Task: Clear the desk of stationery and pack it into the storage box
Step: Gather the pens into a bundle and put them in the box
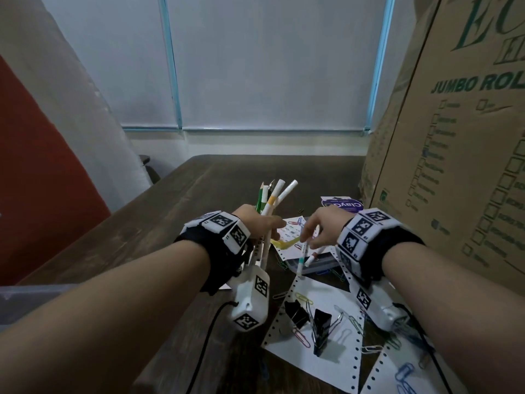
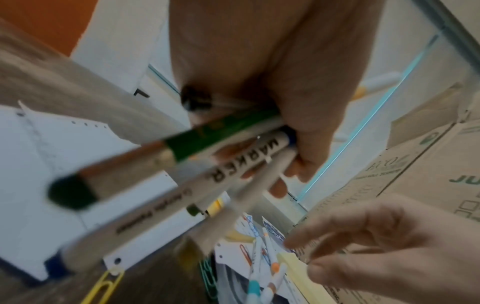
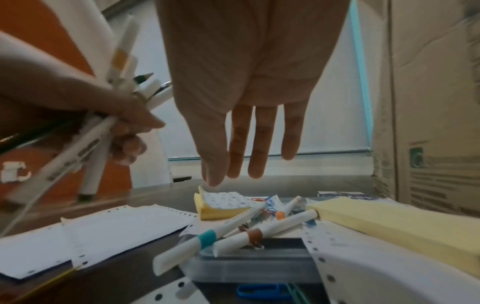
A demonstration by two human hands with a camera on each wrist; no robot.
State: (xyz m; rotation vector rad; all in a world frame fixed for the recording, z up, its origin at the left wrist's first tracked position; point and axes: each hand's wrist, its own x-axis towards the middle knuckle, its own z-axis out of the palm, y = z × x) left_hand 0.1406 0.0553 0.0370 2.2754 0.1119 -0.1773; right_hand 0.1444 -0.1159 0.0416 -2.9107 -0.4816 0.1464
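My left hand (image 1: 255, 220) grips a bundle of white markers (image 1: 272, 197) and a green pencil (image 2: 207, 139), tips pointing up and away above the dark wooden desk (image 1: 199, 180). In the left wrist view its fingers (image 2: 298, 102) curl round the bundle (image 2: 241, 162). My right hand (image 1: 321, 226) is open, fingers (image 3: 246, 144) hanging straight down just above more markers. These are a teal-banded marker (image 3: 205, 240), a brown-banded marker (image 3: 259, 234) and an orange-banded marker (image 3: 285, 209), lying crossed on a flat grey plastic case (image 3: 254, 261).
A big cardboard box (image 1: 454, 166) walls off the right side. Perforated paper sheets (image 1: 312, 345) carry black binder clips (image 1: 321, 322) and several coloured paper clips. Yellow sticky-note pads (image 3: 389, 222) lie by the markers. A translucent grey container edge (image 1: 34, 297) shows at lower left.
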